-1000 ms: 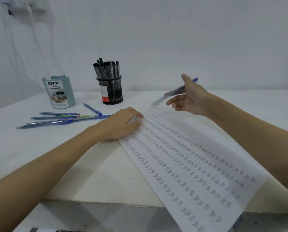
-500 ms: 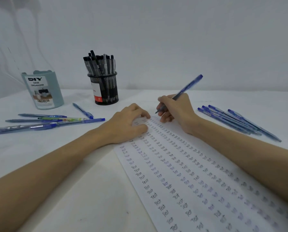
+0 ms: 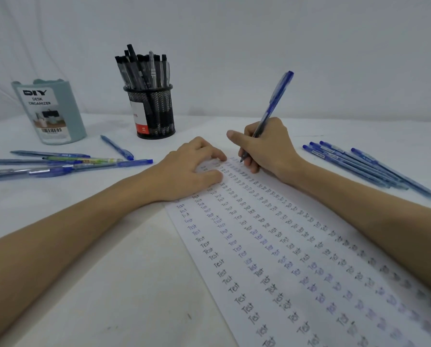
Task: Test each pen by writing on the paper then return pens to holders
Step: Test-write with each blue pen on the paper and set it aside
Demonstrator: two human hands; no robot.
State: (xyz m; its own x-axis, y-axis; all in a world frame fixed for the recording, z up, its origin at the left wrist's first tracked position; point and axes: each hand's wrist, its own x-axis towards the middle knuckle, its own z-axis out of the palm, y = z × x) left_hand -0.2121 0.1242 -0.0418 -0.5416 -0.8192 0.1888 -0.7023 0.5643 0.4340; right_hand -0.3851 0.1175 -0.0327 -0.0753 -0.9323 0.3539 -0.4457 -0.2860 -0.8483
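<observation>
A long white paper [image 3: 272, 259] covered in columns of the handwritten word "Test" runs from the table's middle toward the near right. My right hand [image 3: 264, 146] grips a blue pen [image 3: 274, 101] in a writing hold, its tip on the paper's far end. My left hand [image 3: 189, 169] rests on the paper's far left corner, fingers spread and pressing it down. A black mesh holder [image 3: 154, 113] full of black pens stands at the back. A pale green holder [image 3: 50, 111] labelled "DIY Desk Organizer" stands at the back left.
Several blue pens [image 3: 66, 164] and one green pen [image 3: 84, 160] lie loose on the white table at the left, one more blue pen [image 3: 116, 147] near the holders. Another bunch of blue pens [image 3: 359, 164] lies at the right. A white wall is behind.
My right hand came in from mid-air with the blue pen, took a writing hold and set its tip on the paper. My left hand stayed on the paper. The camera moved closer.
</observation>
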